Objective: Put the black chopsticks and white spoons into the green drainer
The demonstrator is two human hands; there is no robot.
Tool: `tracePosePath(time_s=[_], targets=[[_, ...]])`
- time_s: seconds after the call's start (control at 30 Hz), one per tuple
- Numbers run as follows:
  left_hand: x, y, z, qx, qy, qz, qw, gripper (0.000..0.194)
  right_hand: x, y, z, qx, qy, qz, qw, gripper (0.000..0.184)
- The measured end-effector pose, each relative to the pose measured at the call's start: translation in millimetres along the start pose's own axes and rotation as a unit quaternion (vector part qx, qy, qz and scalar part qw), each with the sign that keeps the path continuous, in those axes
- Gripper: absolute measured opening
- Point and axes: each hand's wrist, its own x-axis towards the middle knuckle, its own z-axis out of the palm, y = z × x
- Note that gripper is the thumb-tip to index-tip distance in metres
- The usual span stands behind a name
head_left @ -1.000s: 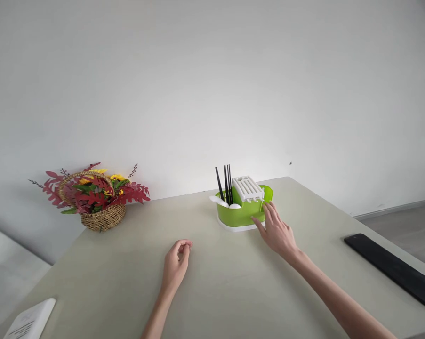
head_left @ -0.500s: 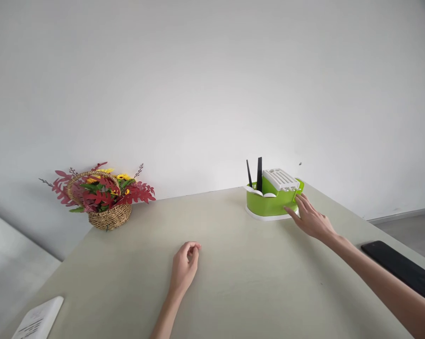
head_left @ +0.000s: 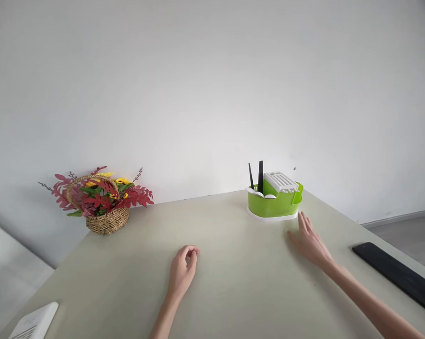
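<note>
My right hand (head_left: 311, 242) is open over the table, its fingers stretched toward the near right corner of a green cutlery caddy (head_left: 270, 205). A small gap seems to lie between the fingertips and the caddy's white base. Black chopsticks (head_left: 260, 176) stand upright in the caddy's left part, and white spoons (head_left: 256, 192) rest over its rim beside them. A slotted white lid (head_left: 280, 181) covers the right part. My left hand (head_left: 183, 270) rests on the table with its fingers curled in to the thumb, and nothing shows in it.
A wicker basket (head_left: 108, 221) of red leaves and yellow flowers stands at the back left by the wall. A long black object (head_left: 396, 273) lies along the right table edge. In the near left corner is a white device or box (head_left: 36, 322), partly cut off.
My right hand has drawn back from the caddy's right end, toward me. The caddy stays in place. My left hand keeps its curled pose; the view has shifted slightly.
</note>
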Motion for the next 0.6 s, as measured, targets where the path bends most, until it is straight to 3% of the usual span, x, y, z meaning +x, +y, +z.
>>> tracePosePath(time_s=[0.2, 0.6], targets=[[-0.8, 0.8, 1.7, 0.007, -0.018, 0.01, 1.0, 0.026, -38.5, -26.3, 0.7, -0.021, -0.072, -0.045, 0.996, 0.069], [-1.7, 9.9, 0.8, 0.021, -0.037, 0.01, 0.999, 0.027, -39.1, -26.4, -7.9, 0.008, -0.053, -0.042, 0.998, 0.062]])
